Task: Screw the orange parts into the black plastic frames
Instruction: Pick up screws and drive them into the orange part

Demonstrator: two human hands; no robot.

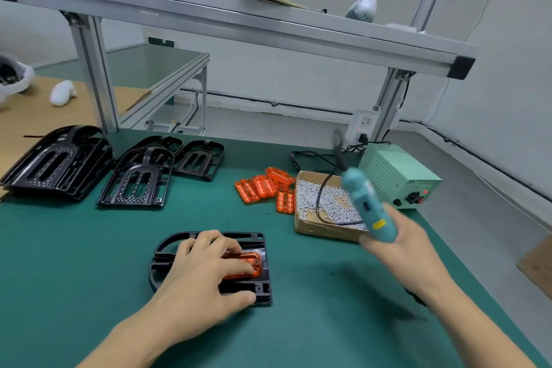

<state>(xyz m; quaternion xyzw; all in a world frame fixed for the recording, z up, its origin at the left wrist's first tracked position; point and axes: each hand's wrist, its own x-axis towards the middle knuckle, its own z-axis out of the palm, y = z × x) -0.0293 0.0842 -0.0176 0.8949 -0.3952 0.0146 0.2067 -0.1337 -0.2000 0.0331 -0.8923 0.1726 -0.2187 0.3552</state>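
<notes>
The left hand (209,260) presses a translucent orange plastic part (251,263) flat into the black plastic frame (260,293) on the green desk (89,263). The right hand (400,236) grips a teal electric screwdriver (364,203), blurred. If its cord snags the cardboard box of screws (316,203), they could spill; a shifted part would misalign.

We see a matt green mat (89,248) under glossy black plastic frames (137,179). The orange parts (263,187) look like translucent, shiny plastic. Bright metal screws (331,203) fill a plain cardboard box (322,231). The shelf rail (239,30) is brushed aluminium.
</notes>
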